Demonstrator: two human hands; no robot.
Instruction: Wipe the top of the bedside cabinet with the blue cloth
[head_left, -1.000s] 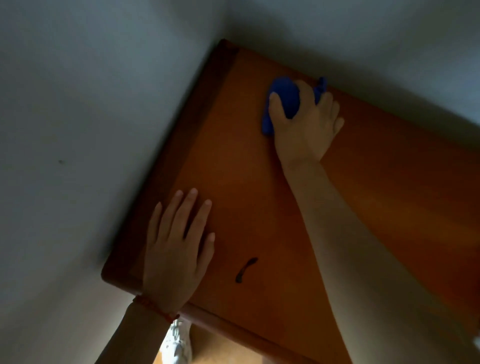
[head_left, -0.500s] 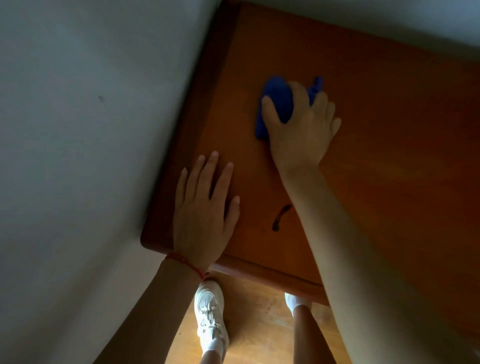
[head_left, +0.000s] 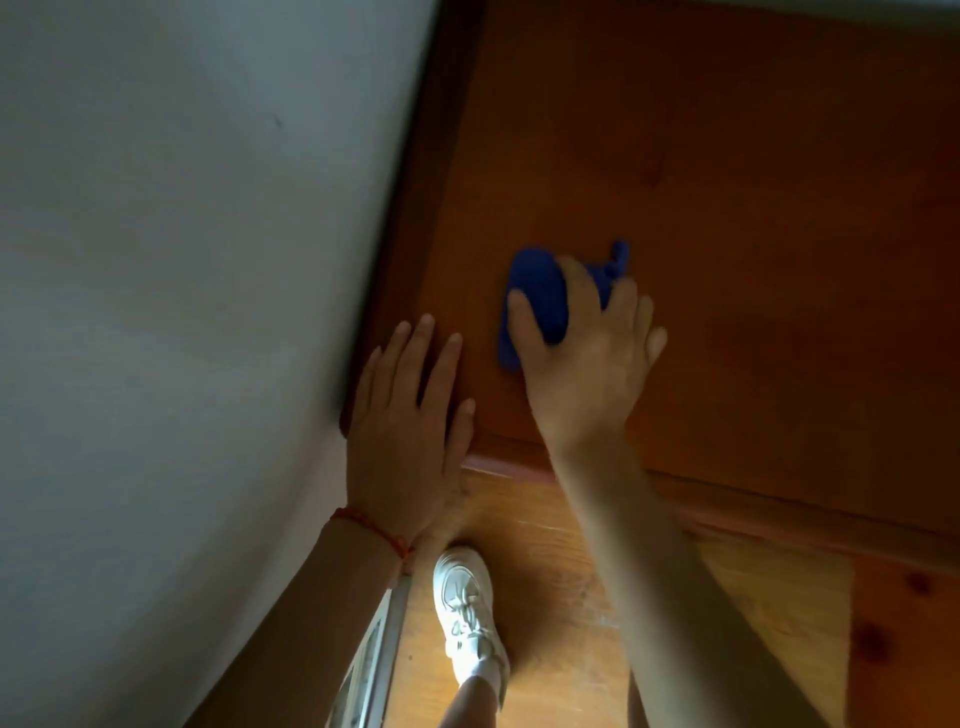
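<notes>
Curled around the bunched blue cloth (head_left: 540, 301), the right hand (head_left: 587, 358) grips it with the thumb on the cloth's left side and the other fingers bent over the top, pressing it down onto the top of the bedside cabinet (head_left: 753, 182). The cloth sits near the cabinet's near-left corner, a little in from the front edge, and a small twisted tail of it pokes out beyond the fingers on the far side. Just left of it, apart from the cloth, the left hand (head_left: 410, 415) lies flat on the wood with its fingers straight and slightly spread, palm down, its heel over the front edge of the cabinet top. A thin red bracelet (head_left: 374, 530) circles the left wrist. The cabinet top is warm orange-brown wood, dim in shadow, and its left edge runs along a pale wall (head_left: 182, 312). Below the front edge, a lighter wooden floor (head_left: 561, 597) shows, with a white sneaker (head_left: 465, 608) planted on it between the two forearms, near the foot of the wall
</notes>
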